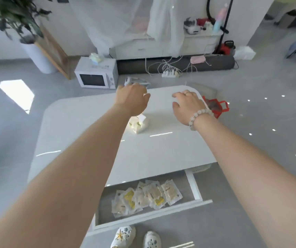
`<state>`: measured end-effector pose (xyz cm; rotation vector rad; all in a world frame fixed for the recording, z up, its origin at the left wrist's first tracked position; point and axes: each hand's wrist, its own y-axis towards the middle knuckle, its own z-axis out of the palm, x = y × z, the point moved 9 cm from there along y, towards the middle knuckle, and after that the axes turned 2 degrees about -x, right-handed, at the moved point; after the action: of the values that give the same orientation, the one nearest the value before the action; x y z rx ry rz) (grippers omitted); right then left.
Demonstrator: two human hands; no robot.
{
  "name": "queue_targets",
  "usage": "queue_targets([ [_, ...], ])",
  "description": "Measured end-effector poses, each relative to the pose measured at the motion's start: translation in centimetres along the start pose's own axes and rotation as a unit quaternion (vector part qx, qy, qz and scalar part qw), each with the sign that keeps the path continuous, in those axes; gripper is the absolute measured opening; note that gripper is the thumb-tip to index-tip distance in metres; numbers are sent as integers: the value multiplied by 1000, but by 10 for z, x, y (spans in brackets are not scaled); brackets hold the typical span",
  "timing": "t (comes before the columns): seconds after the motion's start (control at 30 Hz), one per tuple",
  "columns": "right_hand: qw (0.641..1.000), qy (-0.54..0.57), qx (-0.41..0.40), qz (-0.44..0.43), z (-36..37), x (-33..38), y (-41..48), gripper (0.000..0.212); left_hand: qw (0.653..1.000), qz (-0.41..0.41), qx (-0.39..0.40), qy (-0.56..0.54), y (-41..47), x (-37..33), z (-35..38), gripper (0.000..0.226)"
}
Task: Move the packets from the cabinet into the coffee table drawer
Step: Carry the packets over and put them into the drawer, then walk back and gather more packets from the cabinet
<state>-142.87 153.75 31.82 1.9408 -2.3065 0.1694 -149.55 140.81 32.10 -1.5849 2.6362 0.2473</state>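
Standing open toward the person's shoes, the coffee table drawer is the likeliest source of trouble. A step forward or a turn away could knock a shin against its front panel and jolt what lies inside. The packets lie in a loose, overlapping fan on the drawer floor rather than a flat stack. If more are dropped on top, the pile may ride up and catch under the table edge when the drawer is pushed in. Their film looks slick, so a hard shove would probably slide them toward the back.

Both arms reach out over the table top, well away from the drawer. The left grip hangs with fingers loosely curled downward and seems to hold nothing. The right grip, a bead bracelet at its wrist, is likewise relaxed and empty.

The packets are small, flat, clear-edged sachets with pale contents, and some carry yellow printing. Blur hides the lettering. A small cream pack sits on the table under the left forearm, but whether it belongs with them I cannot tell. Nor can I tell which piece of furniture is the cabinet.
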Motion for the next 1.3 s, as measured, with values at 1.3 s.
queue_targets([
  [1.3, 596, 71, 76, -796, 75, 944, -606, 45, 569, -814, -34, 107, -995, 503, -232, 42],
])
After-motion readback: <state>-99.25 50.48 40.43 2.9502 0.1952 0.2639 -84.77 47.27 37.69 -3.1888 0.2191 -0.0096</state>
